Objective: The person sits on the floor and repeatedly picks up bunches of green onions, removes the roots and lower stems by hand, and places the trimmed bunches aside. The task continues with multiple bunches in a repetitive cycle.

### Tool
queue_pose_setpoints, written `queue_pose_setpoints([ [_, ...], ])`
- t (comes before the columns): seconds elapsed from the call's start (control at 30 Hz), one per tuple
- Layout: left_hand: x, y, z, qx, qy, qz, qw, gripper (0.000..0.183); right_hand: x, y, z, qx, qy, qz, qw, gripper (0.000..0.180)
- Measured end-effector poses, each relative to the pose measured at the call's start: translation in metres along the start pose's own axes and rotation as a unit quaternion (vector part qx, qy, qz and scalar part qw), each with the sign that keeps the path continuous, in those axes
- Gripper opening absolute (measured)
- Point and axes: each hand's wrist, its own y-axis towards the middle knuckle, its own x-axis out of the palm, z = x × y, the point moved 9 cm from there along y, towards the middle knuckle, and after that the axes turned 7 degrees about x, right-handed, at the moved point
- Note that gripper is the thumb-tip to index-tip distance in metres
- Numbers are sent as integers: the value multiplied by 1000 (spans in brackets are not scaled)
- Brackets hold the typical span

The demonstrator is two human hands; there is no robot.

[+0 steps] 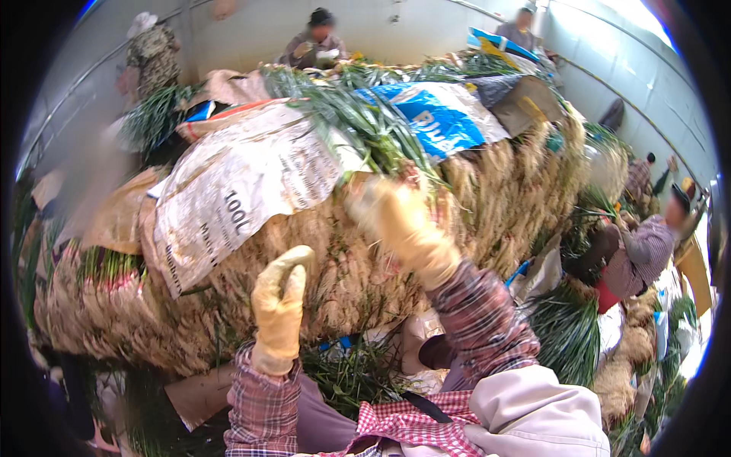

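My left hand (280, 311), in a yellow work glove, is raised before the pile with its fingers curled and the thumb apart, holding nothing. My right hand (405, 223), gloved too and blurred by motion, is at the root end of a bunch of green onions (374, 128); whether it grips them cannot be seen. That bunch lies on top of the pile, leaves pointing away from me. Below it, a tall stack of green onions (337, 285) shows its pale, stringy roots towards me. A white printed sack (251, 177) drapes over the stack to the left.
A blue and white sack (440, 117) covers the pile at right. Cut leaves (354, 371) litter the ground near my legs. More green onions (562, 328) stand at right, near a seated person (637, 254). Another person (317, 43) works behind the pile.
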Motion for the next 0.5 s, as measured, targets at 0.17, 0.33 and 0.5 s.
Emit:
queue_pose_setpoints([
  [0.17, 73, -16, -85, -301, -174, -60, 936, 25, 51, -101, -4, -3, 38, 12, 999, 18],
  [0.33, 74, -32, -104, -294, -344, -46, 891, 31, 106, -173, 23, 151, 106, -301, 936, 29],
  [0.5, 67, -48, -100, -367, -436, -66, 819, 30, 137, -180, 18, 398, 628, -400, 536, 69],
])
